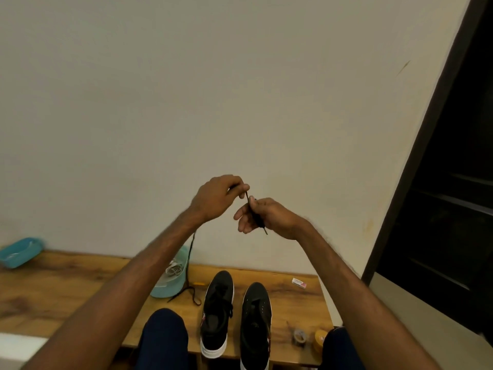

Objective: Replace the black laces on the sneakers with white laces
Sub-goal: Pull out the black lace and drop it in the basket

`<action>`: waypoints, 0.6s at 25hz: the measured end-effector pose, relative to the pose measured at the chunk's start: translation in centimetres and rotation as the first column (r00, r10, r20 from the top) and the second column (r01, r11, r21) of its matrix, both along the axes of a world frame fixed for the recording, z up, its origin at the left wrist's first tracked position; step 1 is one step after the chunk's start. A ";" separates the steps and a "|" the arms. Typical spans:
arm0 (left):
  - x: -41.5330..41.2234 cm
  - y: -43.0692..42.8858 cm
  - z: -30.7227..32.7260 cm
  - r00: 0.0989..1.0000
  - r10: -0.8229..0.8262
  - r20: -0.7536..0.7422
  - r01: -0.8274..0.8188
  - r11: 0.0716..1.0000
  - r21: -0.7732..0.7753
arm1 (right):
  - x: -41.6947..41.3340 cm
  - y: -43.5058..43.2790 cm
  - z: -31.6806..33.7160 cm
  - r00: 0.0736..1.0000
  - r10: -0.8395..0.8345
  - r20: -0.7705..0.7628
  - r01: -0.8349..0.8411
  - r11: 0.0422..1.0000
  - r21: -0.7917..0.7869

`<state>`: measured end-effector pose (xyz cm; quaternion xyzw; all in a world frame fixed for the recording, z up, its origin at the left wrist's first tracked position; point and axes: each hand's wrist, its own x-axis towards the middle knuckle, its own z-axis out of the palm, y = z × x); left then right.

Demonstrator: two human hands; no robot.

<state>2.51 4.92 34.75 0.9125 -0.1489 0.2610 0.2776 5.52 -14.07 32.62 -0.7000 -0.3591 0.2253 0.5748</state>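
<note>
Two black sneakers with white soles stand side by side on the wooden table. The left sneaker (217, 311) still has black laces; the right sneaker (255, 324) shows bare eyelets. Both my hands are raised in front of the wall. My left hand (217, 198) pinches a black lace (190, 263) whose loose end hangs down to the table. My right hand (262, 216) grips a gathered part of the same lace. White laces (174, 269) lie in a teal tray (170, 285) behind the sneakers.
On the wooden table (66, 289) a blue tub (20, 252) stands at the far left, a small white box (299, 283) at the back right, and tape rolls (300, 336) near the front right. My knees (162, 340) are at the table's front edge. A dark shelf (448, 209) stands to the right.
</note>
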 end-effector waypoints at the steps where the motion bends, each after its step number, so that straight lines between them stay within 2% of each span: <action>1: 0.1 0.0 0.2 1.000 -0.010 -0.011 0.009 1.000 -0.023 | -0.8 0.3 0.3 0.990 0.090 -0.109 -0.083 0.994 0.071; 2: 0.2 -0.2 0.0 0.996 -0.070 -0.048 0.065 0.994 -0.092 | -1.4 0.6 0.6 0.965 0.168 -0.200 -0.129 0.973 0.192; 4: -0.1 -1.3 -0.9 0.957 -0.241 -0.160 0.189 0.941 -0.281 | -2.0 1.5 1.5 0.916 0.235 -0.327 -0.058 0.880 0.471; 5: -0.3 -2.0 -1.7 0.940 -0.269 -0.208 0.197 0.929 -0.313 | -1.7 1.8 1.9 0.901 0.225 -0.370 0.032 0.817 0.576; 7: -0.5 -2.8 -3.4 0.923 -0.295 -0.246 0.228 0.937 -0.266 | -0.2 1.6 2.2 0.934 0.122 -0.336 0.138 0.744 0.653; 9: -0.8 -2.8 -4.4 0.927 -0.295 -0.233 0.254 0.948 -0.189 | 1.2 0.9 1.6 0.983 -0.051 -0.179 0.144 0.815 0.561; 11: -1.1 -2.2 -3.9 0.954 -0.217 -0.205 0.204 0.975 -0.085 | 1.8 0.2 0.3 0.986 -0.165 0.013 0.150 0.924 0.351; 15: -1.3 -1.1 -2.8 0.983 -0.085 -0.163 0.105 0.988 0.117 | 1.6 -0.7 -1.2 0.973 -0.204 0.110 0.190 0.974 0.127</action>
